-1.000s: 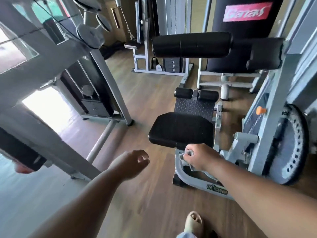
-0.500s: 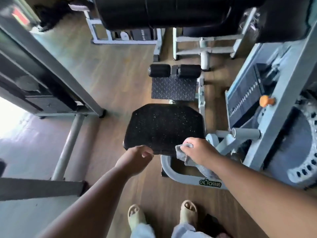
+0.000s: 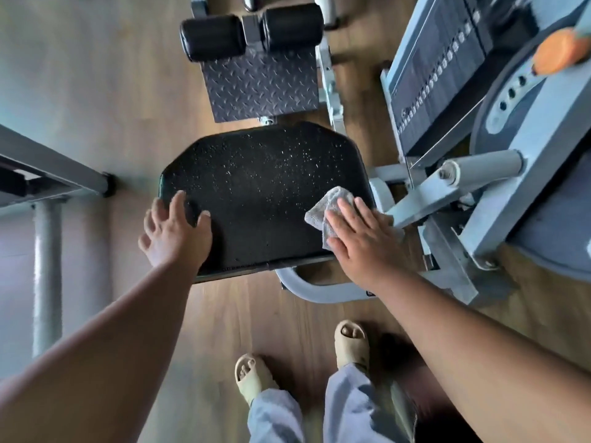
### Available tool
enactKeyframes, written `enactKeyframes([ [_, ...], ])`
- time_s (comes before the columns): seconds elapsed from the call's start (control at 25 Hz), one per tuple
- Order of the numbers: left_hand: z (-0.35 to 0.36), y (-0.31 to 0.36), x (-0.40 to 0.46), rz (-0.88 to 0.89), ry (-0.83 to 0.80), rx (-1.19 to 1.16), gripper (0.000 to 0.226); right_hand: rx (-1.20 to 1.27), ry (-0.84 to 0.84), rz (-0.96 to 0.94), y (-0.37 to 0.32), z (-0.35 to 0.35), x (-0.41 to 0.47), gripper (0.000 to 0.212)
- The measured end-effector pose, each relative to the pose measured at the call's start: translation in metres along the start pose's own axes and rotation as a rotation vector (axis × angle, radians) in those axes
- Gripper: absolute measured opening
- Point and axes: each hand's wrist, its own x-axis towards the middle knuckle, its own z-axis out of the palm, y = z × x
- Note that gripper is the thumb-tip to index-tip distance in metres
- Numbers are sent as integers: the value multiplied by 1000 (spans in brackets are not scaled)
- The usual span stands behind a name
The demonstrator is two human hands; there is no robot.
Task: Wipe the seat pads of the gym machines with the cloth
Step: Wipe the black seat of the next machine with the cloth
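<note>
A black seat pad, speckled with small droplets, lies flat just below me on a grey machine frame. My right hand presses a grey cloth flat against the pad's right near corner, fingers spread over it. My left hand rests open on the pad's left near edge, fingers apart and holding nothing.
Beyond the pad lie a black checker-plate footrest and two black foam rollers. On the right are a grey weight stack, a lever arm and an orange knob. At left a grey frame post. My sandalled feet stand on wood floor.
My view has tipped down over the seat. My right hand has opened out and laid the cloth flat on the pad; my left hand has moved onto the pad's left edge.
</note>
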Motion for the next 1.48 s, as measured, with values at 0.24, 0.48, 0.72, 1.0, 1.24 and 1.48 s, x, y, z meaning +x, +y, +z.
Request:
enactKeyframes([
  [0.24, 31, -2, 19, -82, 71, -20, 70, -129, -72, 180, 10, 8, 83, 53],
  [0.48, 34, -5, 22, -88, 97, -35, 70, -112, -118, -256, -36, 19, 57, 51],
  [0.72, 37, -4, 22, -92, 119, -49, 67, -181, -144, -80, 21, 0, 98, 51],
  [1.0, 38, -5, 24, -97, 131, -56, 66, -97, -179, -358, -48, 23, 85, 51],
  [1.24, 39, -5, 24, -101, 130, -56, 65, -166, -149, -149, 34, -5, 123, 52],
  [1.48, 39, -6, 25, -99, 132, -44, 65, -84, -202, -57, -54, 23, 213, 54],
])
